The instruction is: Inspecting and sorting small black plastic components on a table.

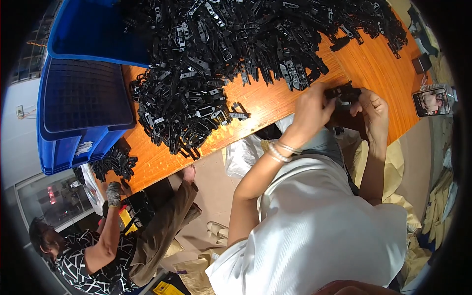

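Observation:
Both my hands meet over the near edge of the wooden table, at the right. My left hand (314, 109), with pale bracelets at the wrist, is closed on a black plastic part (342, 92). From the other side, the fingers of my right hand (373, 109) pinch the same part. Its exact kind is too small and dark to make out. Beyond my hands, a big pile of similar black plastic parts (221, 39) covers the far side of the table, and a second heap (182, 105) lies nearer, to the left.
Blue plastic crates (83, 98) stand at the table's left end. A co-worker (93, 250) with a gloved hand sits lower left, by a small heap of black parts (115, 162). A phone (431, 102) stands at the table's right edge. Brown paper (398, 167) lies below the table.

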`<state>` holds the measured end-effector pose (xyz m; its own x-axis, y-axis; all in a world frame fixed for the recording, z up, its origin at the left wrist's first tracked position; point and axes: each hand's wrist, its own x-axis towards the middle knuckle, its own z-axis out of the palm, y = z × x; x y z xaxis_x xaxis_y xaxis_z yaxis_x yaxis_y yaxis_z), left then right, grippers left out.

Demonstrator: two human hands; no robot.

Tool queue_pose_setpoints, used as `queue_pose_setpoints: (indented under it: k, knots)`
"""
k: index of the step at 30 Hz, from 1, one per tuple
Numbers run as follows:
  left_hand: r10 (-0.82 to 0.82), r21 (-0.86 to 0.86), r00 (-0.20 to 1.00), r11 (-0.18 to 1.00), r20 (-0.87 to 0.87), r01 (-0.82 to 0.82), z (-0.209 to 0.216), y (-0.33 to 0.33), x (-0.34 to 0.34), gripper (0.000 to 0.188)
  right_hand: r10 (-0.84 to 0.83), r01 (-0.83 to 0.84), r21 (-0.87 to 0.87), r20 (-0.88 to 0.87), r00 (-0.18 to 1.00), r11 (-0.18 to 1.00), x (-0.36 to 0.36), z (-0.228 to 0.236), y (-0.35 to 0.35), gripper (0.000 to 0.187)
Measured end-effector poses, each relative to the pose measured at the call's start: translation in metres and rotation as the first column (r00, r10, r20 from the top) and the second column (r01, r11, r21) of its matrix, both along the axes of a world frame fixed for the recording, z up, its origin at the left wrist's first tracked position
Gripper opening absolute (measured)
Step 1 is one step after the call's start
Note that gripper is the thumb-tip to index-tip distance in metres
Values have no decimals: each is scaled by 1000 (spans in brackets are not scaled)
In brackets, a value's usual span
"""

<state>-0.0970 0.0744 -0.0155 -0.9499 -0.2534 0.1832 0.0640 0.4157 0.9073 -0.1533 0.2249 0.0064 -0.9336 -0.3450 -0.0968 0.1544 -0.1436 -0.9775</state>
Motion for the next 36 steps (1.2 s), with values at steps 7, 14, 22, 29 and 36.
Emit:
queue_pose_setpoints:
  k: [7, 14, 22, 29, 36]
  knots:
    - [14, 225, 999, 974, -45, -3, 17, -29, 31, 23, 89, -103, 201, 77, 993, 974, 11, 8, -22, 11]
    - [-11, 323, 1000, 946, 21, 4, 15, -37, 40, 21, 82, -91, 189, 52, 995, 978, 17, 8, -28, 12]
    - [-35, 885, 995, 461, 91, -65, 26, -13, 27, 16, 61, -48, 154, -84, 995, 987, 30, 13, -36, 3]
    - [-228, 704, 969, 704, 99, 94, 38, -7, 3, 11, -39, 37, 220, 6, 999, 975, 21, 15, -18, 11]
    - [-524, 519, 846, 752, 96, 407, 36, -2, -40, 17, -32, 35, 38, -69, 997, 999, 7, 0, 6, 21]
